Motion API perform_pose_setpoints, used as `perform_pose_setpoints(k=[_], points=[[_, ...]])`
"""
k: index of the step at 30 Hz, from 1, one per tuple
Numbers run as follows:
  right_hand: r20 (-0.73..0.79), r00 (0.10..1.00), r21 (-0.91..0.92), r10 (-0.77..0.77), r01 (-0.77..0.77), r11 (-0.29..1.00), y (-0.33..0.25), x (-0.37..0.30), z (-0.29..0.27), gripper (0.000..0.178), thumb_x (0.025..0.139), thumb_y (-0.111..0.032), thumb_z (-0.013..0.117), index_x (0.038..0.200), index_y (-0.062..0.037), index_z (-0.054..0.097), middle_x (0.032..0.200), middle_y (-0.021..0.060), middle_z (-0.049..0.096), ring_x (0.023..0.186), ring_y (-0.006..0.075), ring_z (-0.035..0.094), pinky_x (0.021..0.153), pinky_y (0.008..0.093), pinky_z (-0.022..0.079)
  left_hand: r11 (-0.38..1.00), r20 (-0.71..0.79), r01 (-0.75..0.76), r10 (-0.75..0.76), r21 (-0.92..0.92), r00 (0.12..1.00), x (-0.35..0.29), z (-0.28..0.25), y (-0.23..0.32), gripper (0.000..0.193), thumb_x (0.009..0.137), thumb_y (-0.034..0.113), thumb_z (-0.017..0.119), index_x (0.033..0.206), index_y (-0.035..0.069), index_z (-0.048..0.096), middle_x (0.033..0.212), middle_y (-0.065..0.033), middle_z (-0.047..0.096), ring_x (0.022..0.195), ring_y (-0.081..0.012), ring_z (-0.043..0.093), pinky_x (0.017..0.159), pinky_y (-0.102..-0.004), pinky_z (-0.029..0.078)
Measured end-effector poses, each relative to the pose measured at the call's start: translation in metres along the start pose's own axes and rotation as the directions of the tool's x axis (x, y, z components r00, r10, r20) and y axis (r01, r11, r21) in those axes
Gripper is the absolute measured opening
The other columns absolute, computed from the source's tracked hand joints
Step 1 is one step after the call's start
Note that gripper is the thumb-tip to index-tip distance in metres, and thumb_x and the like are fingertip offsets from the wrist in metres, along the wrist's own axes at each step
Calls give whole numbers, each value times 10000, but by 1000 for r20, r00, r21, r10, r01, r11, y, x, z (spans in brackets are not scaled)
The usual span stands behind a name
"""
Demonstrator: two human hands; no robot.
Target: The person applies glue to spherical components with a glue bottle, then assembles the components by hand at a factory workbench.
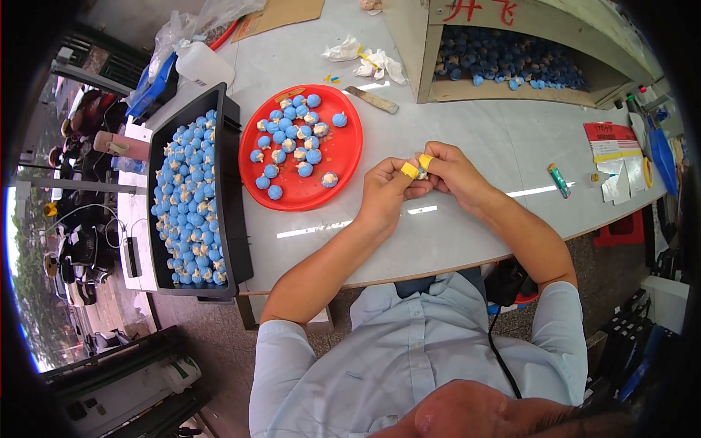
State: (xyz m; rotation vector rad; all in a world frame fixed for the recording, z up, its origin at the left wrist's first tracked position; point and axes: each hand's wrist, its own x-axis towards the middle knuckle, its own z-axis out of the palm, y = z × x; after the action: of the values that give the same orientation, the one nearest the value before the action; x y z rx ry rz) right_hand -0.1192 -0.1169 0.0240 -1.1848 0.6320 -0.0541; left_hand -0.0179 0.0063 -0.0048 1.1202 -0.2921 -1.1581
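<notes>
My left hand [389,185] and my right hand [454,174] meet above the table, just right of the red plate. Yellow tape wraps a fingertip on each. Both are closed in a pinch around one small pale piece [421,174], mostly hidden by the fingers, so its kind is unclear. On the round red plate [332,186] lie several small blue balls [304,168] with cream-coloured bits sticking out. Many more such blue balls [191,212] fill a black bin [235,197] at the left.
A flat scraper-like strip [371,99] and crumpled white tissue [380,66] lie beyond the plate. At the back right, a box-like cabinet [409,51] holds many blue pieces [504,62]. A green tube [559,180] lies to the right. A white jug [204,64] stands at the far left.
</notes>
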Motion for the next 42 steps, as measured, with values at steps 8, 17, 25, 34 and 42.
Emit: perform_pose_setpoints(k=[8, 17, 25, 34, 42], points=[[0, 1000, 17, -12, 12, 1000, 1, 2, -1, 208, 929, -227, 556, 774, -104, 489, 723, -16, 481, 627, 44, 425, 559, 200, 364, 1000, 8, -5, 5, -2, 1000, 2, 1, 1, 204, 952, 210, 563, 950, 7, 556, 908, -151, 667, 802, -189, 677, 712, -251, 553], [-89, 966, -48, -241, 238, 970, 3, 1, -3, 158, 921, -185, 563, 1008, -56, 535, 725, -19, 531, 558, 45, 434, 480, 205, 333, 987, -129, -158, 162, 38, 978, 6, 2, 12, 248, 918, 188, 625, 1049, 7, 518, 967, -102, 648, 897, -164, 651, 778, -263, 531], [12, 974, -15, -224, 224, 974, 3, 9, -16, 187, 909, -129, 568, 1056, -20, 529, 774, 10, 557, 581, 51, 497, 502, 205, 397, 985, -61, -159, 163, 64, 985, 6, -4, 11, 292, 909, 190, 639, 1095, 3, 514, 1006, -78, 632, 929, -163, 641, 821, -270, 528], [133, 969, -124, -207, 224, 967, -5, 6, -23, 185, 888, -86, 572, 1050, 0, 546, 807, 28, 580, 613, 52, 524, 527, 188, 430, 967, 55, -103, 93, 234, 994, 9, -9, 21, 245, 906, 104, 617, 1079, -54, 545, 969, -119, 656, 884, -157, 663, 733, -234, 543], [159, 964, -209, -211, 242, 947, -2, 8, -23, 135, 867, -37, 565, 997, -3, 555, 820, 26, 592, 608, 48, 518, 513, 198, 420, 955, 95, -147, 127, 256, 987, 11, -12, 15, 217, 876, -1, 539, 1069, -99, 517, 1004, -171, 644, 864, -211, 683, 747, -264, 566]])
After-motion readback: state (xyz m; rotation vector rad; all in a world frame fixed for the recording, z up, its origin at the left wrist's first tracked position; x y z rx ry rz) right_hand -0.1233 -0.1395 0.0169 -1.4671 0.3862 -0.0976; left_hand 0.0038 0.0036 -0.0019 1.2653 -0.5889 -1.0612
